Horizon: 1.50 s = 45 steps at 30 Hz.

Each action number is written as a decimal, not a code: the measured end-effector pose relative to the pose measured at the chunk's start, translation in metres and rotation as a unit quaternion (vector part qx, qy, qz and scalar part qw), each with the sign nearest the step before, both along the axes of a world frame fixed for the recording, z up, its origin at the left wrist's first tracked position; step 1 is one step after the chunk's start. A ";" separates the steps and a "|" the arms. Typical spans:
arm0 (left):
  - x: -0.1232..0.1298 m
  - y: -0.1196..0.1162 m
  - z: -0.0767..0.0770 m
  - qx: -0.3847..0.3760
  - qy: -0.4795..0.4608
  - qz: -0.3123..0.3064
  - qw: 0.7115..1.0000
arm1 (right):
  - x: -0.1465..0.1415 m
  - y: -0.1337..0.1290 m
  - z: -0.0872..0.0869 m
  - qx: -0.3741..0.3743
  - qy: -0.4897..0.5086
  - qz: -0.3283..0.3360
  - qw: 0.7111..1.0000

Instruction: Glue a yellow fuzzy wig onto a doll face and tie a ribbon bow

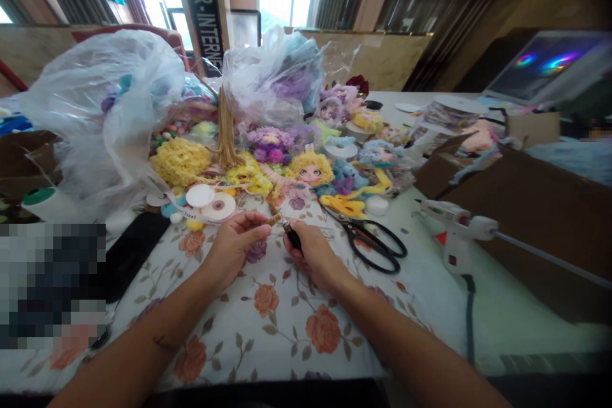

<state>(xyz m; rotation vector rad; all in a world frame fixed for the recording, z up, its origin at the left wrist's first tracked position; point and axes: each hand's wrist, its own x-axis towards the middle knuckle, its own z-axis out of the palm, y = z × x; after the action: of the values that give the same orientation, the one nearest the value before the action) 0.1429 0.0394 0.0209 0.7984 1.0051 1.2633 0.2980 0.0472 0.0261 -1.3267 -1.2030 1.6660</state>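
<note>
In the head view my left hand (pixel 241 237) pinches a small tan-gold twisted piece (pixel 274 219), perhaps cord, its tip pointing right. My right hand (pixel 313 248) is wrapped round a black lighter (pixel 292 237), whose metal top is close to the tip of that piece. I cannot make out a flame. Both hands are just above a white cloth (pixel 239 312) with printed roses. Black-handled scissors (pixel 375 247) lie to the right of my right hand. A doll face with curly yellow hair (pixel 310 172) lies beyond my hands.
A white glue gun (pixel 459 229) stands at right before a cardboard box (pixel 540 223). Ribbon spools (pixel 217 205), yellow yarn (pixel 179 162) and a bundle of gold cords (pixel 228 131) crowd the far side. Plastic bags (pixel 115 89) rise behind. A black phone-like slab (pixel 131 255) lies at left.
</note>
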 end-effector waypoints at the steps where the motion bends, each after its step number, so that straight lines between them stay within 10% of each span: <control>1: 0.000 0.000 0.000 -0.001 0.001 0.000 1.000 | -0.001 0.000 0.000 -0.001 -0.002 0.001 1.000; 45: -0.001 0.004 0.003 -0.052 -0.080 -0.034 0.995 | -0.001 0.001 -0.002 -0.036 0.054 -0.018 0.998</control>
<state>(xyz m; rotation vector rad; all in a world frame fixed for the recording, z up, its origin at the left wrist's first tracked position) 0.1418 0.0429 0.0234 0.6361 0.8996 1.1870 0.2971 0.0482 0.0244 -1.2766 -1.0600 1.7459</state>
